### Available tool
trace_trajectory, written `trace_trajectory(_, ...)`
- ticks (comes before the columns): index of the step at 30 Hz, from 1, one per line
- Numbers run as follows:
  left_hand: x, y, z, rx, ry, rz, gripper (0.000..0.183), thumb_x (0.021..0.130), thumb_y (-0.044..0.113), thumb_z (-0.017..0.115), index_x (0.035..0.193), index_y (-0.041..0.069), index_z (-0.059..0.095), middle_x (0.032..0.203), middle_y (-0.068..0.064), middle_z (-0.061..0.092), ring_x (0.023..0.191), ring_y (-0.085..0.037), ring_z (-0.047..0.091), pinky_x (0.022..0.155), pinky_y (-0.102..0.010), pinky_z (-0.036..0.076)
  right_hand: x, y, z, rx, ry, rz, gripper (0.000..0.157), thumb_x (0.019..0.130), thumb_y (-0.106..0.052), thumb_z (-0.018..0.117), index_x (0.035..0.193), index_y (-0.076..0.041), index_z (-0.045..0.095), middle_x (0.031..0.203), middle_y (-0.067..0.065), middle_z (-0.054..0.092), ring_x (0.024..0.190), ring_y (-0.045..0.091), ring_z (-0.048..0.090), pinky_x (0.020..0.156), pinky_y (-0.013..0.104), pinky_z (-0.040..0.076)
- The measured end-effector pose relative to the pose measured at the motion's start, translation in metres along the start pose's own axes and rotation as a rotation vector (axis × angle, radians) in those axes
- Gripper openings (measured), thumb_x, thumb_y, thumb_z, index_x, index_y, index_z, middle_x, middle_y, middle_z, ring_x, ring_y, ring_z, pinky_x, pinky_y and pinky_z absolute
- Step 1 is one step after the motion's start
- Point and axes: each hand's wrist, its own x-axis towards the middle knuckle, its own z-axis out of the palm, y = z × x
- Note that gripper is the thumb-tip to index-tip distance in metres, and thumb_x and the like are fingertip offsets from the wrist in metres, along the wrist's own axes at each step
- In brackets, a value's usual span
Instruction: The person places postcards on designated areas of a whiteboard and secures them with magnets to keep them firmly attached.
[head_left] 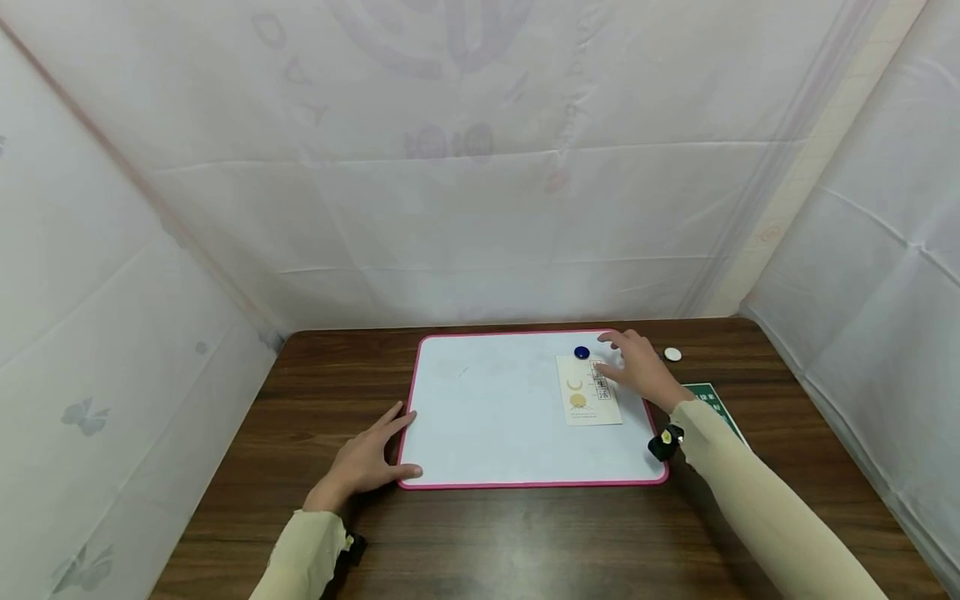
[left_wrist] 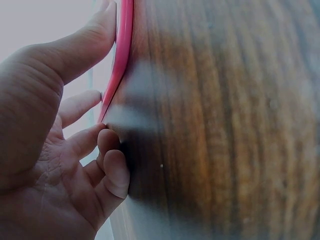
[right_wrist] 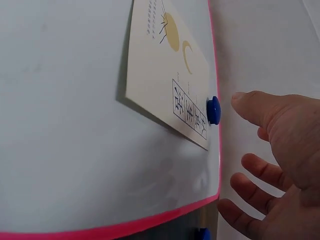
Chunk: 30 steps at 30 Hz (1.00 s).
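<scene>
A whiteboard with a pink rim lies on the wooden table. Near its upper right is a cream card printed with a yellow moon, a yellow disc and boxed characters. A round blue magnet sits at the card's top edge; the right wrist view shows this magnet too. My right hand hovers just right of the magnet, fingers spread and holding nothing. At the board's left edge, my left hand touches the pink rim with thumb and fingertips.
Right of the board, a white round magnet lies on the table. A green card is partly hidden under the right forearm. Another blue piece shows beyond the board's rim. Pale cloth hangs behind and at both sides.
</scene>
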Motion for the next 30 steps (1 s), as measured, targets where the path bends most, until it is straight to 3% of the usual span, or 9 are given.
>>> trace_trajectory(5, 0.0, 0.001, 0.0, 0.005, 0.007, 0.008, 0.094, 0.08, 0.056, 0.083, 0.157, 0.017, 0.045, 0.168, -0.014, 0.028, 0.137, -0.051, 0.046, 0.1, -0.078, 0.035, -0.006, 0.006, -0.004, -0.012, 0.015, -0.033, 0.055, 0.093, -0.021, 0.078, 0.141, -0.004, 0.057, 0.129, 0.026, 0.056, 0.119, 0.043, 0.051, 0.095, 0.059, 0.049)
trace_trajectory(13, 0.0, 0.0, 0.0, 0.009, 0.007, 0.012, 0.094, 0.08, 0.057, 0.083, 0.157, 0.017, 0.045, 0.168, -0.013, 0.028, 0.137, -0.051, 0.047, 0.1, -0.077, 0.036, -0.014, 0.015, -0.008, -0.034, 0.035, -0.061, 0.056, 0.092, -0.023, 0.079, 0.139, -0.002, 0.058, 0.109, 0.021, 0.057, 0.095, 0.03, 0.049, 0.076, 0.041, 0.044)
trace_trajectory(22, 0.001, 0.002, 0.002, 0.001, 0.004, 0.012, 0.094, 0.08, 0.057, 0.083, 0.157, 0.018, 0.045, 0.168, -0.013, 0.028, 0.137, -0.051, 0.046, 0.1, -0.077, 0.036, -0.028, 0.023, -0.014, -0.02, 0.03, -0.041, 0.059, 0.092, -0.019, 0.079, 0.143, 0.0, 0.054, 0.121, 0.024, 0.056, 0.102, 0.035, 0.056, 0.088, 0.052, 0.054)
trace_trajectory(30, -0.001, 0.001, 0.001, 0.008, 0.006, 0.019, 0.095, 0.08, 0.058, 0.083, 0.157, 0.017, 0.045, 0.167, -0.014, 0.028, 0.136, -0.051, 0.048, 0.099, -0.076, 0.038, -0.04, 0.032, -0.021, -0.034, 0.034, -0.027, 0.055, 0.093, -0.018, 0.079, 0.14, -0.001, 0.056, 0.123, 0.026, 0.057, 0.108, 0.04, 0.056, 0.092, 0.058, 0.053)
